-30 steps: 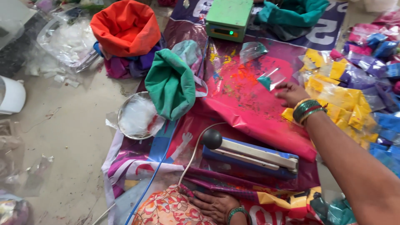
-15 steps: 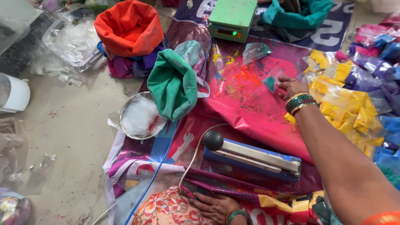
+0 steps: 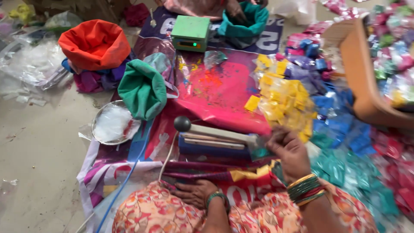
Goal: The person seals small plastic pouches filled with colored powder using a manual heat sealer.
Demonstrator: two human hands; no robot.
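Observation:
A blue heat sealer (image 3: 214, 141) with a black knob (image 3: 182, 124) lies on the pink sheet (image 3: 224, 92) in front of my lap. My right hand (image 3: 290, 151), with bangles at the wrist, pinches a small teal packet (image 3: 260, 152) at the sealer's right end. Resting flat on my patterned lap, my left hand (image 3: 196, 193) holds nothing and lies just below the sealer's cord. A heap of yellow packets (image 3: 284, 97) sits just beyond my right hand.
Blue packets (image 3: 340, 121) and teal packets (image 3: 345, 172) cover the floor at right beside an orange stool (image 3: 358, 73). A green scale (image 3: 190, 32), orange bag (image 3: 95, 43), green bag (image 3: 144, 88) and metal plate (image 3: 113, 125) lie ahead and left. Another person's hand (image 3: 235, 8) reaches into a teal bag (image 3: 254, 21).
My right hand has drawn back from the far pink sheet to the sealer's right end, now gripping a teal packet. The view has shifted right. My left hand stays on my lap.

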